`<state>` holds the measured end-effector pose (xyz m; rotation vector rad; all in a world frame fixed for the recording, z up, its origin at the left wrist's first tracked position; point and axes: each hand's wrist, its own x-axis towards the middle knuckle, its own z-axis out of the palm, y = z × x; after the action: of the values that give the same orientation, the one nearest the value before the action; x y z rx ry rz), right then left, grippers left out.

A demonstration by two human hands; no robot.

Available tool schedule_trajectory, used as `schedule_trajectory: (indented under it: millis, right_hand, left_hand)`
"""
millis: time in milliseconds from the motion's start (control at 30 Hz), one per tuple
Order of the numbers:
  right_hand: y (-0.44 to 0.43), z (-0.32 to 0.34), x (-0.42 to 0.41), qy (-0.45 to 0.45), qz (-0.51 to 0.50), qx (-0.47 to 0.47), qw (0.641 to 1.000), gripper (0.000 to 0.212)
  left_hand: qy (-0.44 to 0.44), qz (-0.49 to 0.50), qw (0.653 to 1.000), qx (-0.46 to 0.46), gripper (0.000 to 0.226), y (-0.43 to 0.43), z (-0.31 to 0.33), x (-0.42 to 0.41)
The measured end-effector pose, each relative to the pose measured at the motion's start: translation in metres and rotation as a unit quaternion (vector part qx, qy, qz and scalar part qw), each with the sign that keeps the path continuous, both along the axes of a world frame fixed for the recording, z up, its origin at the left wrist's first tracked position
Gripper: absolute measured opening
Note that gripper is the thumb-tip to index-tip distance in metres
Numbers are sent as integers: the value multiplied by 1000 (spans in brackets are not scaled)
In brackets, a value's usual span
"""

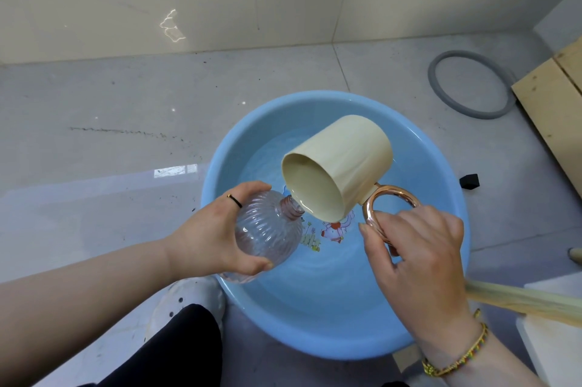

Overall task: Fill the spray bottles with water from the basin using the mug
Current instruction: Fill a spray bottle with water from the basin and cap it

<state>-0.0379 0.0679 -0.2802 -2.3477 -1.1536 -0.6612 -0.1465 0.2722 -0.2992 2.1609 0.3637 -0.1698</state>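
mug [343, 163] smooth cream, held tilted by right hand [419, 254]; left hand [214, 235] grips ribbed bottle [267, 229].

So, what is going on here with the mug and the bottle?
A person fills a bottle over a blue basin of water on the floor. The left hand grips the clear ribbed bottle, tilted, its neck open. The right hand holds the cream mug by its handle, tipped so its lip meets the bottle's neck.
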Motion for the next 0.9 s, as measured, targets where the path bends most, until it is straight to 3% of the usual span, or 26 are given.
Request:
schedule_trajectory:
  millis: [667, 900]
  right_hand:
    - [1, 0, -2, -11, 9, 1, 1000, 49]
    - [1, 0, -3, -18, 8, -8, 1000, 37]
  left_hand:
    - [8, 5, 1000, -12, 81, 1, -1, -1]
    - [2, 3, 1000, -12, 80, 2, -2, -2]
